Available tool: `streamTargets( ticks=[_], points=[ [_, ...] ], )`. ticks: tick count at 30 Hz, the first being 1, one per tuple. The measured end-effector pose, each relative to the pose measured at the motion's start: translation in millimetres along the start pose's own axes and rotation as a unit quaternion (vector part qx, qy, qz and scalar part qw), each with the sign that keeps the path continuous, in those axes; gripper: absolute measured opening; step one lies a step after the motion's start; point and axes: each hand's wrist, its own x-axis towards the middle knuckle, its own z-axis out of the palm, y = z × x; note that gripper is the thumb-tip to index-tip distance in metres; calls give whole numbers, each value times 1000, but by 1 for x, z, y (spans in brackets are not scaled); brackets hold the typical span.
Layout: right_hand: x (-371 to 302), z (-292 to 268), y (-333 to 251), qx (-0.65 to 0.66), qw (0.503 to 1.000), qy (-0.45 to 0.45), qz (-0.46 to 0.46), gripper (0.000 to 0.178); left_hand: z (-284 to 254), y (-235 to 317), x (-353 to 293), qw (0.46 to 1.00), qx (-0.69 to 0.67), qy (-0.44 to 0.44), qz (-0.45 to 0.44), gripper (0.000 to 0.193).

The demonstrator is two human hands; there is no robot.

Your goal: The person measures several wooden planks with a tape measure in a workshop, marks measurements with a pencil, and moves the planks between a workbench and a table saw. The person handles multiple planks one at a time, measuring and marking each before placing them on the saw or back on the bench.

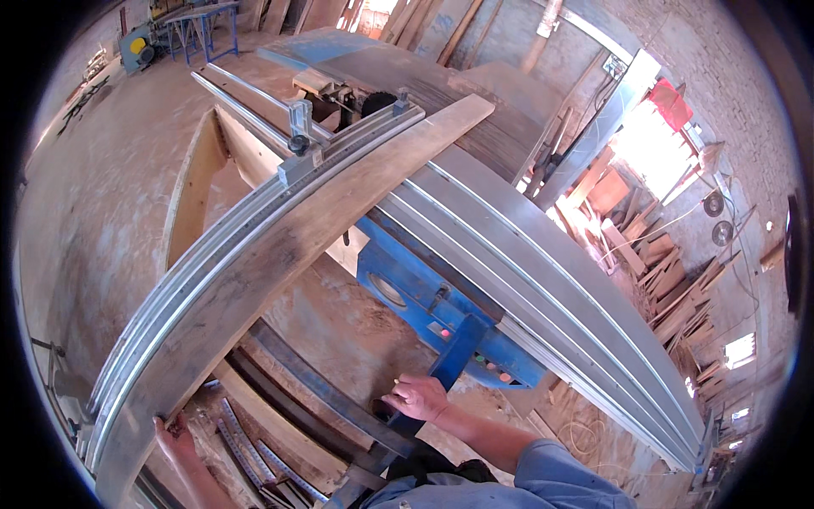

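Gripping rough curved plank [280, 254], left hand [174, 434] fingers clenched; right hand [417, 397] loose on blue steel frame [454, 356].

The plank [280, 246] is grey-brown w/ darker grain streaks. The guide rail [212, 254] and sliding table [543, 280] are silver-grey metal w/ long parallel lines. The machine body [424, 297] is blue. The sleeve [551, 479] is light blue. The crate [670, 102] by the window is red.

A long plank [280, 246] of rough, matt, weathered wood is seen beside smooth aluminium rails [543, 280] — dull silver, faintly glossy. The machine body [424, 297] is painted metal — blue, scuffed and dusty.
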Motion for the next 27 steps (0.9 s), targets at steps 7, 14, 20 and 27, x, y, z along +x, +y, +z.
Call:
streamTargets(
  ticks=[7, 14, 20, 27],
  points=[
    [4, 2, -2, 6, 1000, 20, -2, 37, 24, 0, -14, 1000, -17, 18, -14, 43],
    [2, 2, -2, 3, 1000, 5, 2, 36, 18, -1, -12, 1000, -7, -18, 0, 42],
    [4, -3, -3, -3, 1000, -19, 0, 30, 38, -7, -35, 1000, -17, -22, -13, 39],
    [3, 3, -3, 4, 1000, 10, -7, 32, 22, -8, -16, 999, -14, -29, -6, 38]
  ],
)
